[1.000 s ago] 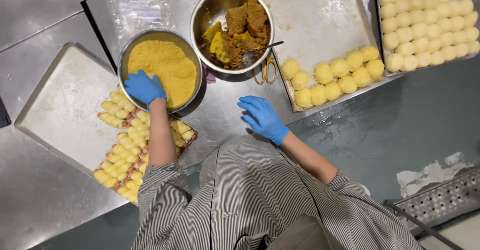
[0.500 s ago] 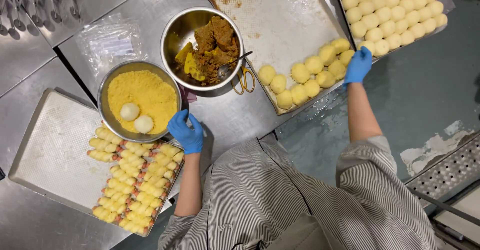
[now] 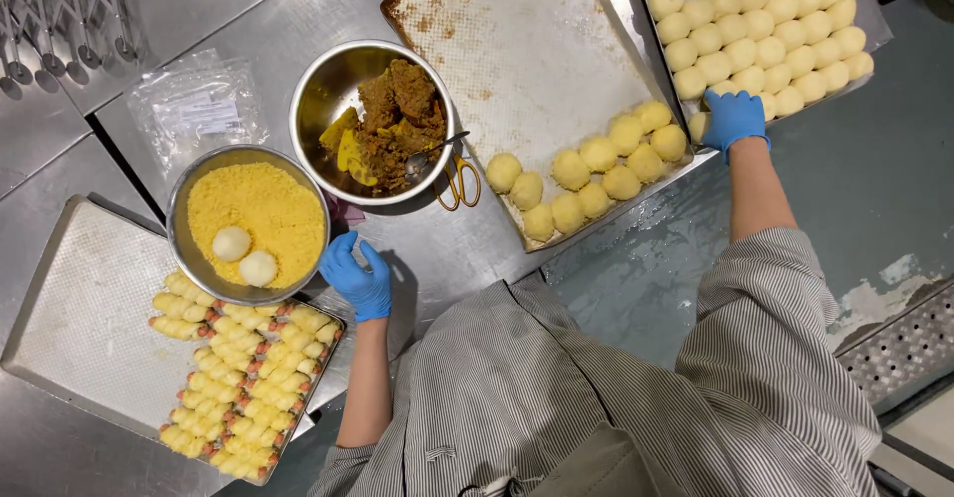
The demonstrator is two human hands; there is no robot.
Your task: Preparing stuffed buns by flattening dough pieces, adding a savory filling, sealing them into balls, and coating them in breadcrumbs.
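Blue-gloved, the right hand (image 3: 733,116) reaches to the near edge of the far tray of dough balls (image 3: 765,35), fingers curled on one; whether gripped is unclear. The left hand (image 3: 358,276) rests open on the steel counter (image 3: 467,248), just beside the bowl of yellow crumbs (image 3: 248,221) holding two balls.

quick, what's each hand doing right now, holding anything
left hand: open, empty, resting by the crumb bowl.
right hand: curled over dough balls at the tray edge; grip cannot be told.
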